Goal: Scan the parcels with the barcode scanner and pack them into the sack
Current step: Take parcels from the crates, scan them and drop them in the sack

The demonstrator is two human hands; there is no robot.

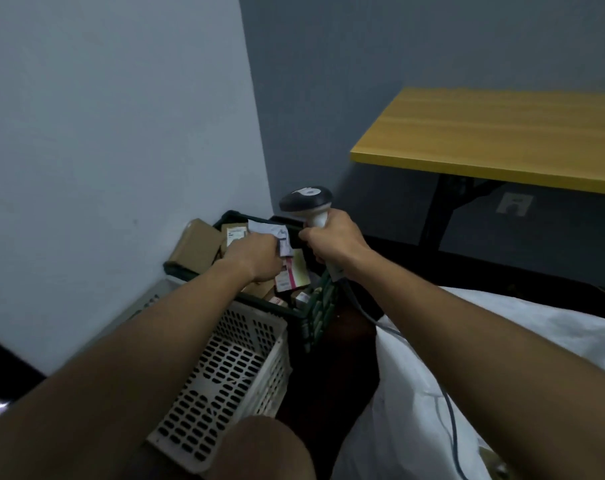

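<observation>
Just beside scanner-gripping right hand (332, 242), left-held parcel (271, 233).

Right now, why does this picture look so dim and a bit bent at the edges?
Head view: the room light is low and flat, with no glare; the left hand on the white parcel and the crate's parcels look slightly soft, the right hand and scanner clearer; the wide lens stretches the forearms and slants the walls and yellow table.

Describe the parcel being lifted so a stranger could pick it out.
Find the dark crate of parcels in the wall corner. Above it, the left hand grips a white soft parcel. Unlike the brown boxes beside it, it is crumpled and pale.
</observation>
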